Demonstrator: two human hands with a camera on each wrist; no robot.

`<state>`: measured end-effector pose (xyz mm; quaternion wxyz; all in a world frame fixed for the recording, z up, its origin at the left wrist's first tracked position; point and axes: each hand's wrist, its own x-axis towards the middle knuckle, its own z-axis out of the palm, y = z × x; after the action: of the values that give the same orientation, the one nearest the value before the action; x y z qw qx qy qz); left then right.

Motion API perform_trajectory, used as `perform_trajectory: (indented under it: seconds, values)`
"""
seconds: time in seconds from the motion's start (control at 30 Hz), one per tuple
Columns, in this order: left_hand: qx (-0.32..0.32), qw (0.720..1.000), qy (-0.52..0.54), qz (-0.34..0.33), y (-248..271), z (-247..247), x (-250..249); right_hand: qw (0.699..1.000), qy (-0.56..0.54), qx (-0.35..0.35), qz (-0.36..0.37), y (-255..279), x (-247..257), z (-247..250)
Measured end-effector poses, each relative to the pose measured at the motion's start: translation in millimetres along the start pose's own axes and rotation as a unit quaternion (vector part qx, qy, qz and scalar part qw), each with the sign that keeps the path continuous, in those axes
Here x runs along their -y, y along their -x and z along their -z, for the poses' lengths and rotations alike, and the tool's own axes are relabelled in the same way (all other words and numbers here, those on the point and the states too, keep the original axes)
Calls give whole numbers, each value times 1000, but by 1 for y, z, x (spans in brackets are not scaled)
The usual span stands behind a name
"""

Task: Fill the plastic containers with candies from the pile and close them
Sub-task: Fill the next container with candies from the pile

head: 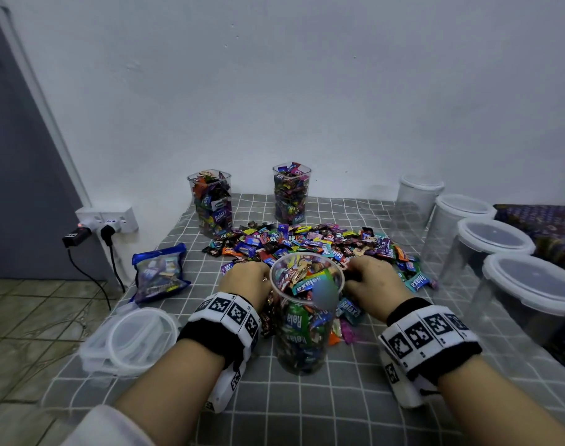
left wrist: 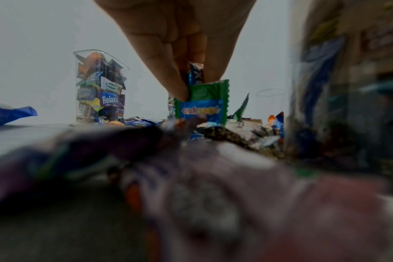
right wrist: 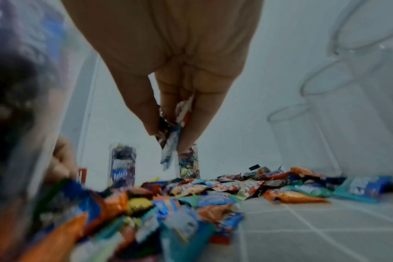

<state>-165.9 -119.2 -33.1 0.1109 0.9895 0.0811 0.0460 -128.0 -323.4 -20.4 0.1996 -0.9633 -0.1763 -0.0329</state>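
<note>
An open clear plastic container (head: 306,317), nearly full of wrapped candies, stands near the front of the mat between my hands. Behind it spreads the candy pile (head: 310,243). My left hand (head: 245,281) is in the pile left of the container and pinches a green and blue candy (left wrist: 202,102) with other wrappers behind it. My right hand (head: 371,278), on the container's right, pinches a few candies (right wrist: 171,140) just above the pile (right wrist: 191,195). Two filled, lidless containers stand at the back, one on the left (head: 211,204) and one further right (head: 290,194).
Several empty lidded containers (head: 487,252) line the right side. A stack of loose lids (head: 129,339) lies at the front left, a blue candy bag (head: 160,273) behind it. The grey checked mat (head: 306,403) ends at a tiled floor on the left, with a wall socket (head: 107,220) and cables.
</note>
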Motion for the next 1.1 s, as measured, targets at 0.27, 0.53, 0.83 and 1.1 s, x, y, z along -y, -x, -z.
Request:
perform_trajectory:
  seconds: [0.27, 0.53, 0.83, 1.1]
  values:
    - [-1, 1000, -16, -7, -1, 0, 0, 975, -155, -155, 31, 6, 11, 31]
    - [1, 1000, 18, 0, -1, 0, 0, 940, -238, -182, 163, 34, 59, 57]
    - [-11, 999, 35, 2, 2, 3, -2, 945, -246, -98, 191, 43, 71, 37]
    - [-21, 998, 51, 12, 5, 5, -2, 945, -256, -100, 174, 44, 59, 35]
